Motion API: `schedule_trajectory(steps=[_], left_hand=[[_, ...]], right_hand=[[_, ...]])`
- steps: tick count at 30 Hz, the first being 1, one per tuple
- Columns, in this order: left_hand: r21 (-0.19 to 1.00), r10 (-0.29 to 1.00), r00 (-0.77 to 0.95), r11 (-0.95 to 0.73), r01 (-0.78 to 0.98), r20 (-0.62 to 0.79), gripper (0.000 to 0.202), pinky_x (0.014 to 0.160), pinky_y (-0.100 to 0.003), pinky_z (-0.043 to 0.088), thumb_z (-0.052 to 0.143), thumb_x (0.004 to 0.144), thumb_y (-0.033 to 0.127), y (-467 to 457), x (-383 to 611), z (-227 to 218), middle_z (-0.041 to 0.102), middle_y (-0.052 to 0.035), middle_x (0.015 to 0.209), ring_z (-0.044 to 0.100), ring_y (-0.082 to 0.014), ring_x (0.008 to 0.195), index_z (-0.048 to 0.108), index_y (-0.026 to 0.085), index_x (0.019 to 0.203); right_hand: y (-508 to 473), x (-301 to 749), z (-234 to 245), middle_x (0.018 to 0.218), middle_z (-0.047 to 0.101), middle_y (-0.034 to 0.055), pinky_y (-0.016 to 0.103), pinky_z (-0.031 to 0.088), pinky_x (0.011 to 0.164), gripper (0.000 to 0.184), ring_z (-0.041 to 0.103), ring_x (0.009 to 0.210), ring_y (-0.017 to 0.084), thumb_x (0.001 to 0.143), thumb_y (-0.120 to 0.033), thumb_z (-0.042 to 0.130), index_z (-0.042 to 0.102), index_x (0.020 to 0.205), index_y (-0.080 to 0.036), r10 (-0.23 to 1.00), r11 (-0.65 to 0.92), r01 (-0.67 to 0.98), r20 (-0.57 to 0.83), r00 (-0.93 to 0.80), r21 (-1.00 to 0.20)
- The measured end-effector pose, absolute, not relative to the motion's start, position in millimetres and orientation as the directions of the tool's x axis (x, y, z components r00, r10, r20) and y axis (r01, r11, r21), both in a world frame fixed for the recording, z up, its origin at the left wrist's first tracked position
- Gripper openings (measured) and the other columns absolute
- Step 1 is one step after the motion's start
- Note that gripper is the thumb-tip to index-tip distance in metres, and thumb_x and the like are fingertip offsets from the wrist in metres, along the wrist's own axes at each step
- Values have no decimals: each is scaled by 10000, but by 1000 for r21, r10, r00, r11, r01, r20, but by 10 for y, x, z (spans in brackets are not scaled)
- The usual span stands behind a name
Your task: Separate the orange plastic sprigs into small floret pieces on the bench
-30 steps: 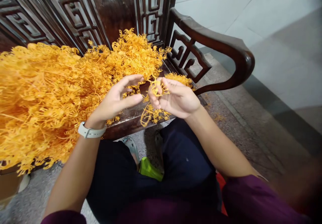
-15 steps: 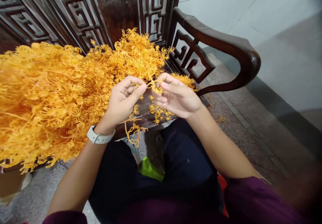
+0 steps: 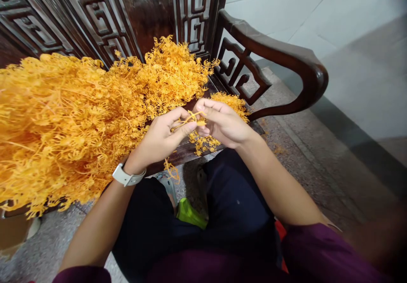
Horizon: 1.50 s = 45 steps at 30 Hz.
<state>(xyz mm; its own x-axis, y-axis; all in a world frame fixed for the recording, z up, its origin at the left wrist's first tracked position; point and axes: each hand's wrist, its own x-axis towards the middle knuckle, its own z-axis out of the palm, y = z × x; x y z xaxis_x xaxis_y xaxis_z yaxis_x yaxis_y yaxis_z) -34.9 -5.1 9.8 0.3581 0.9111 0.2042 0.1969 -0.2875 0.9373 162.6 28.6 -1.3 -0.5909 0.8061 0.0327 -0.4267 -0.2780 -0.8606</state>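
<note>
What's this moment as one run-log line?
left hand: pinching orange sprig | right hand: fingertips at same sprig | nearby: large orange pile on dark bench, smaller clump by armrest

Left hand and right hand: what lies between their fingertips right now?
In the head view, a small, thin-stranded orange sprig lies between the left hand and the right hand, at the fingertips of both.

Dark carved settee beside a pale tiled wall.
Its curved armrest has open fretwork beneath; a dark band skirts the wall above the speckled floor. A bright green object shows low in the middle, a partly hidden red one to its right, and brown cardboard at lower left.
</note>
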Motion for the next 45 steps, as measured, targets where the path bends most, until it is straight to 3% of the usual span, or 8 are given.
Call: schedule_trajectory(steps=[2, 4, 9, 16, 25, 30, 38, 45], left_hand=[[930, 910, 327, -324, 173, 256, 207, 716, -263, 435, 681, 1009, 358, -50, -335, 81, 678, -35, 840, 579, -146, 767, 735, 190, 900], [962, 916, 322, -268, 44, 240, 235, 640, -240, 416, 704, 997, 363, -46, -324, 59, 633, -17, 750, 542, -114, 667, 729, 183, 848], [911, 898, 436, 138, -389, 50, 291, 431, -171, 255, 762, 950, 432, -83, -247, 31, 320, 92, 520, 211, -44, 409, 629, 208, 822], [772, 896, 444, 296, -563, -20, 305, 369, -144, 279, 750, 953, 357, -130, -160, 25, 230, 106, 464, 150, -39, 353, 576, 195, 763], [700, 872, 490, 349, -623, 2, 382, 376, -169, 241, 843, 822, 337, -174, -117, 59, 188, 99, 467, 132, -55, 378, 503, 214, 698], [755, 897, 440, 319, -573, -45, 341, 392, -168, 278, 708, 960, 375, -127, -167, 109, 210, 86, 496, 198, -59, 382, 538, 198, 724], [853, 968, 248, 167, -494, -46, 366, 443, -181, 363, 779, 925, 448, -100, -129, 52, 479, 38, 629, 429, -53, 468, 601, 181, 750], [938, 1000, 24, 2, -347, 7, 370, 373, -172, 385, 807, 890, 518, -36, -68, -48, 612, 24, 718, 506, -42, 438, 692, 186, 774]], right_hand=[[280, 1641, 1, 682, 519, -50, 190, 370, 510, 386, 433, 545, 57, 932, -449, 813, 570, 816, -172, 782, -287, -413, 38, -622, -864], [268, 1650, 21, 649, 470, -55, 193, 373, 521, 386, 396, 545, 64, 974, -456, 764, 564, 806, -172, 735, -314, -413, 57, -676, -855], [235, 1609, 43, 630, 338, -84, 186, 373, 512, 379, 259, 517, 62, 1024, -431, 692, 503, 800, -190, 653, -404, -500, 142, -744, -766], [178, 1521, 17, 616, 271, -97, 149, 329, 444, 421, 178, 494, 61, 1076, -440, 598, 392, 782, -221, 651, -454, -548, 158, -743, -703], [151, 1545, 81, 611, 211, -97, 140, 311, 411, 436, 179, 488, 85, 1106, -471, 519, 314, 791, -250, 695, -490, -590, 121, -709, -642], [168, 1562, 74, 605, 250, -98, 167, 353, 449, 347, 228, 488, 89, 1083, -458, 574, 427, 853, -244, 726, -412, -596, 147, -672, -690], [179, 1610, 72, 688, 396, -67, 189, 372, 502, 299, 348, 563, 79, 971, -414, 759, 530, 913, -231, 831, -193, -572, 177, -527, -797], [205, 1555, -67, 852, 530, -10, 214, 390, 502, 279, 459, 619, 80, 974, -444, 758, 614, 1002, -207, 873, -75, -456, 162, -459, -887]])
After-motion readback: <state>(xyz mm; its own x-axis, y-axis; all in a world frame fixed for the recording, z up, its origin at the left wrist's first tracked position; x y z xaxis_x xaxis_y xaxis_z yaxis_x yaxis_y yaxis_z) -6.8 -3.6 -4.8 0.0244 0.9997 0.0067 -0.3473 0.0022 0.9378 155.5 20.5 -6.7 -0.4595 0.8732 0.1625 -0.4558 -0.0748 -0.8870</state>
